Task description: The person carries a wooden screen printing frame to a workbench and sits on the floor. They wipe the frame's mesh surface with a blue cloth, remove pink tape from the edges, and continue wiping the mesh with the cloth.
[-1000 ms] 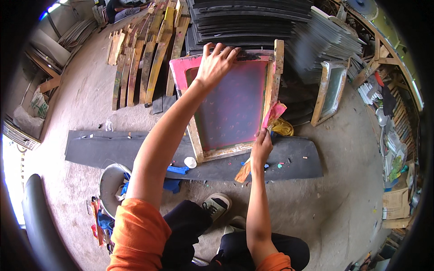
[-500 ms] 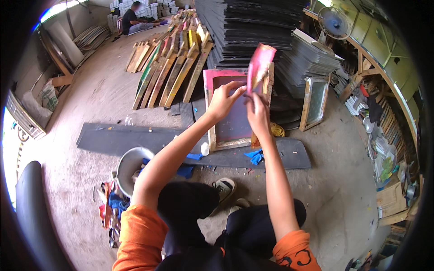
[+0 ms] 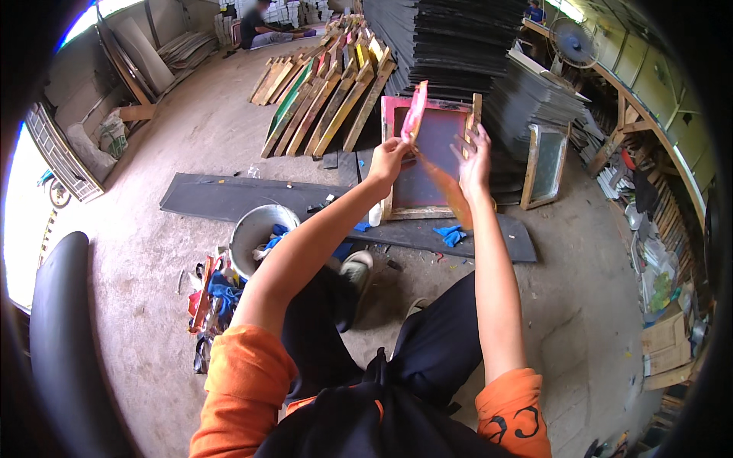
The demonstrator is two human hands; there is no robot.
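Held up in front of me, a pink-stained flat strip (image 3: pixel 416 113) is pinched in my left hand (image 3: pixel 390 162). From that grip a translucent amber strip (image 3: pixel 450 195) hangs down toward my right wrist; whether the two are one piece I cannot tell. My right hand (image 3: pixel 474 159) is beside it with fingers spread and blurred, holding nothing I can see. Behind both hands a wooden screen-printing frame (image 3: pixel 418 214) with grey mesh and pink-stained edges stands upright. A small white bottle (image 3: pixel 375 214) is at its lower left corner.
Beneath the frame lies a long dark board (image 3: pixel 244 197) with a blue rag (image 3: pixel 450 235). A bucket (image 3: pixel 243 248) stands by my left knee, near loose scraps (image 3: pixel 217 294). Wooden frames (image 3: pixel 328 107), tall black sheet stacks (image 3: pixel 458 53) and a fan (image 3: pixel 573 42) are farther off. A person (image 3: pixel 256 30) sits far left.
My right hand has come away from the strip and opened out to the right. The amber strip now hangs free from my left hand. The view has shifted slightly.
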